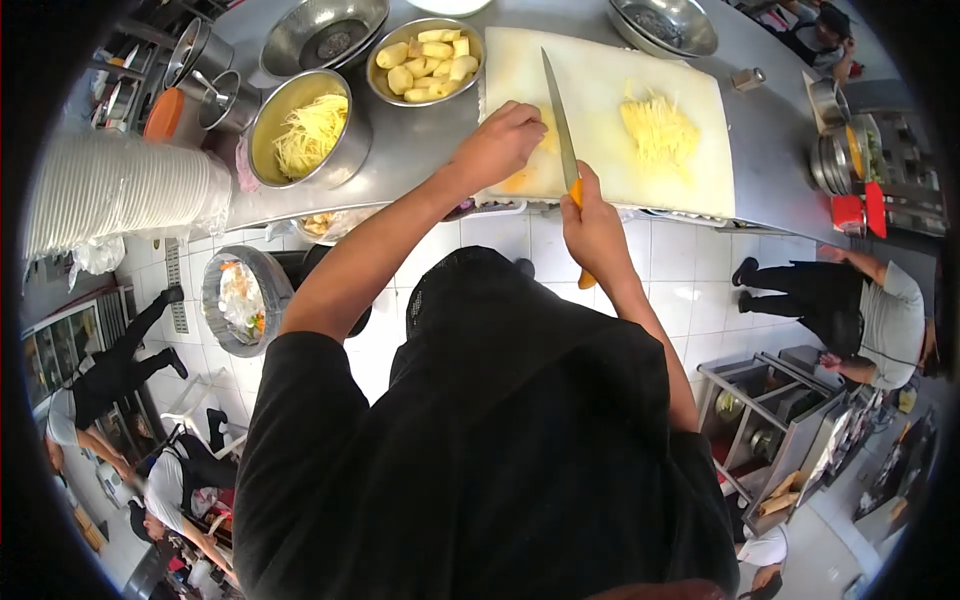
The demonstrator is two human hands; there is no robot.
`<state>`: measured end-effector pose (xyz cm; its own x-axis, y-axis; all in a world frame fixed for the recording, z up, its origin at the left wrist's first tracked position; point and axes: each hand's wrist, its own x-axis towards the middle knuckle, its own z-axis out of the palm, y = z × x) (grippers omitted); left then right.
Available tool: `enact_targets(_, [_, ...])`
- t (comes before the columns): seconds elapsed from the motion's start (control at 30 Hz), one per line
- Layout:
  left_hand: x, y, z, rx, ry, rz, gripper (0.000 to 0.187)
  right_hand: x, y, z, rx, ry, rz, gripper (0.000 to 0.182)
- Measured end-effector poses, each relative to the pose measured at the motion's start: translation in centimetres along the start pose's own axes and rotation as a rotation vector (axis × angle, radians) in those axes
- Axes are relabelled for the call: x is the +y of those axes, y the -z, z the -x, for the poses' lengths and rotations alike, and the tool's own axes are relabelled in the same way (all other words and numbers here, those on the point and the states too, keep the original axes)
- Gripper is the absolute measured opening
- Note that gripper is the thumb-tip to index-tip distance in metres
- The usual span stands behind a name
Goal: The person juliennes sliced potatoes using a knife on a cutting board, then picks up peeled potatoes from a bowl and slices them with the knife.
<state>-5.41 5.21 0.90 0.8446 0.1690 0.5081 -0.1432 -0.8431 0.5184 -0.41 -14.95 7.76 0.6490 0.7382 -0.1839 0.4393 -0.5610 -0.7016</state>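
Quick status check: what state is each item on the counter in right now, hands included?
Left hand: pressing a potato piece on the cutting board.
Right hand: gripping the knife, blade down at the potato.
Shredded pile: loose on the board.
Left bowl: partly filled with shreds.
Middle bowl: full of peeled potatoes.
Top bowls: no food visible inside.

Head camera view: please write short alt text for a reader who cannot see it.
A person's right hand holds an orange-handled knife on a white cutting board, while the left hand presses a yellow piece beside the blade. Shredded strips lie on the board; metal bowls stand to the left.
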Motion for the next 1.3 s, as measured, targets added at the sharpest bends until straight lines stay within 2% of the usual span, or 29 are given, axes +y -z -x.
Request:
enact_targets(0.17, [-0.5, 0.0, -1.2, 0.018, -0.068, -0.023, 0.013, 0.3, 0.4, 0.1, -0.007, -0.054, 0.058, 0.056])
enact_targets(0.27, [-1.0, -0.4, -1.5, -0.073, -0.069, -0.048, 0.018, -0.6, 0.9, 0.4, -0.023, -0.082, 0.1, 0.058])
enact_targets(0.37, [-1.2, -1.5, -0.9, 0.012, -0.062, -0.036, 0.021, -2.2, 2.0, 0.9, -0.038, -0.101, 0.153, 0.06])
enact_targets(0.6, [-1.4, -1.7, -0.9, 0.073, -0.061, -0.007, 0.018, -3.5, 2.4, 0.9, -0.066, -0.096, 0.262, 0.059])
enact_targets(0.73, [-1.3, -1.8, -0.9, 0.085, -0.016, 0.027, 0.016, -2.5, 1.3, 0.4, -0.031, -0.02, 0.23, 0.06])
enact_targets(0.8, [-1.2, -1.9, -0.8, 0.087, -0.009, 0.025, 0.016, -1.4, 0.2, -0.6, 0.012, 0.055, 0.214, 0.062])
enact_targets(1.1, [-1.4, -2.0, -1.0, 0.093, -0.008, 0.045, 0.014, -1.2, 0.0, -8.2, -0.013, 0.011, 0.275, 0.065])
enact_targets(1.2, [-1.3, -1.9, -1.0, 0.109, 0.01, 0.063, 0.013, -1.6, 1.3, -4.9, -0.053, -0.002, 0.276, 0.064])
enact_targets(1.3, [-1.2, -1.9, -0.9, 0.123, 0.034, 0.073, 0.013, -1.0, 1.1, -0.9, -0.013, 0.084, 0.252, 0.064])
